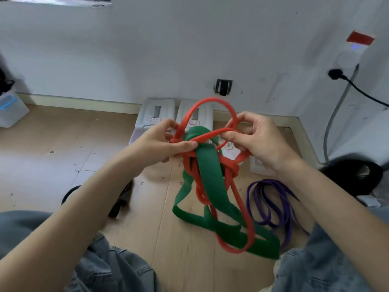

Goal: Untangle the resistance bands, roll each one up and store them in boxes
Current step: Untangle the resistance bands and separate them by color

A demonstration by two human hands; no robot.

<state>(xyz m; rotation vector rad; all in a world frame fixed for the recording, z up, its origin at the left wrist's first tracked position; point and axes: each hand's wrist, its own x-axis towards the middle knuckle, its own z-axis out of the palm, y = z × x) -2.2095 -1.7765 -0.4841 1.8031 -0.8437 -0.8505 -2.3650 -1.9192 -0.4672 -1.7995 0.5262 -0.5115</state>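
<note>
A narrow red band (212, 100) and a wide green band (210, 178) hang knotted together above the wooden floor, their lower loops trailing on it. My left hand (162, 142) pinches the red band at the knot's left side. My right hand (259, 140) grips a red loop on the right, and one red loop arches up between the two hands. A purple band (271, 203) lies loose on the floor at the right, apart from the tangle. Two white lidded boxes (156, 114) (202, 114) stand against the wall behind the bands.
Another white box (257, 165) sits partly hidden under my right hand. A translucent bin (11, 110) stands at the far left. A black band (122, 199) lies on the floor under my left forearm. A black round object (355, 175) and a cable (362, 91) are at the right. My jeans-clad knees fill the bottom.
</note>
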